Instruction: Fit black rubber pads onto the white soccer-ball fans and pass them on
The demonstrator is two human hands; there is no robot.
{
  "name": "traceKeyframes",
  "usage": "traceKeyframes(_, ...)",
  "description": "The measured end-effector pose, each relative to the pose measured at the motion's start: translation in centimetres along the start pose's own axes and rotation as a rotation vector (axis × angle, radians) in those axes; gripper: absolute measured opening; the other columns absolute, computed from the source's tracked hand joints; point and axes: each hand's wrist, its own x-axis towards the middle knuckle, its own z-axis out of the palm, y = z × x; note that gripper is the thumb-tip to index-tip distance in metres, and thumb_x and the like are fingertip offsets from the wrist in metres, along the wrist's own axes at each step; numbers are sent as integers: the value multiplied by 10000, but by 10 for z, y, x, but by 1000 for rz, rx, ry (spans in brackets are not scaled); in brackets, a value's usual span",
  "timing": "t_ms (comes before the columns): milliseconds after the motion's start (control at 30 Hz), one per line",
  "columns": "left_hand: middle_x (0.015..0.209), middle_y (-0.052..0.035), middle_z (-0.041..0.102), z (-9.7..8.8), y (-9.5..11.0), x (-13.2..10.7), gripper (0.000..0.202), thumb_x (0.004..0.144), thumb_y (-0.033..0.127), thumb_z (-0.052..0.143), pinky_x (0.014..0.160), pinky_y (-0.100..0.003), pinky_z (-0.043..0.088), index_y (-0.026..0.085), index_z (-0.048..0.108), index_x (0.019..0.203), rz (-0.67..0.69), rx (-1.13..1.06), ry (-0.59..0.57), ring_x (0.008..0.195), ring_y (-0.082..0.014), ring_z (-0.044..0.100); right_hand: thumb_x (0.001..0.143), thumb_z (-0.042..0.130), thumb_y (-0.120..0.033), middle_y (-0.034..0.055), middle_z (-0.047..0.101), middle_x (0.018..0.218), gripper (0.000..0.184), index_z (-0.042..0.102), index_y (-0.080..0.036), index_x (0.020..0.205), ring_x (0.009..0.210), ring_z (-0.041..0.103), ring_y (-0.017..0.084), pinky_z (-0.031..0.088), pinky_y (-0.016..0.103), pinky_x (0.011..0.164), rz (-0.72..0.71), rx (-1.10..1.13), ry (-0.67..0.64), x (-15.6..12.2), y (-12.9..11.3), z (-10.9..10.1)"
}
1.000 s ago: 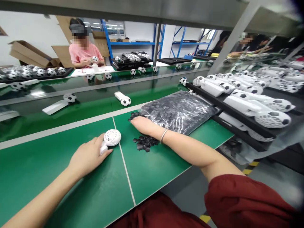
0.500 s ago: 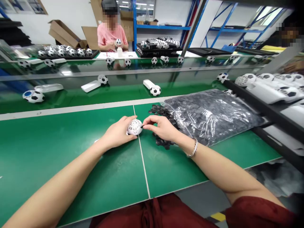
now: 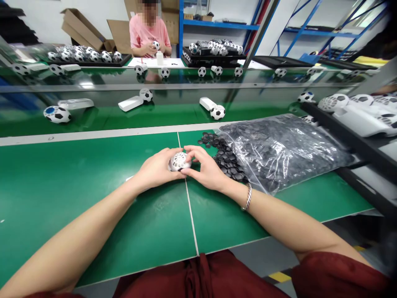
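Observation:
My left hand point(image 3: 156, 167) is wrapped round a white ball-shaped fan head with a lattice shell point(image 3: 180, 161), held just above the green bench point(image 3: 77, 186). My right hand point(image 3: 206, 169) is closed on the same fan head from the right, thumb and fingers pressing on its shell. Whether a small black piece is under the fingers is hidden. A loose heap of small black pieces point(image 3: 228, 161) lies just right of my hands, spilling from a clear plastic bag point(image 3: 279, 149) full of them.
Beyond the bench runs a conveyor point(image 3: 124, 114) carrying finished football-patterned fans point(image 3: 214, 109). A black tray of white fans point(image 3: 356, 111) stands at the right. Across the line a person in a pink shirt point(image 3: 150, 35) holds a ball; trays of balls and cardboard boxes stand behind.
My right hand came off the heap of black pieces and moved left onto the fan head. My left hand lifted the fan head toward the middle seam. The view shifted left.

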Motion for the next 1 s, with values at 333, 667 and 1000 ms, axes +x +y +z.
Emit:
traceKeyframes(333, 1154, -41, 572, 1, 6, -1, 638, 665, 508, 631, 848, -366, 438, 267, 470, 1233, -35, 27, 3, 1025, -251, 547, 720, 636, -269, 57, 580, 1068, 384, 468, -186, 1055, 969, 559, 171, 473, 303, 739, 138, 64, -89, 7, -1, -7)
traceKeyframes(667, 1269, -18, 519, -7, -1, 0, 585, 685, 279, 568, 873, -358, 430, 259, 420, 1251, -22, 145, -27, 1093, -248, 524, 690, 674, -209, -17, 623, 623, 44, 640, -184, 675, 568, 540, 105, 390, 239, 548, 360, -426, -378, 4, 2, -65)
traceKeyframes(1000, 1297, -11, 497, -5, 1, -5, 633, 699, 125, 438, 868, -380, 362, 295, 370, 1305, 155, 246, -60, 1121, -243, 474, 700, 643, -109, -16, 608, 672, 96, 604, -180, 751, 597, 537, 95, 405, 228, 569, 271, -382, -418, -1, 1, -51)
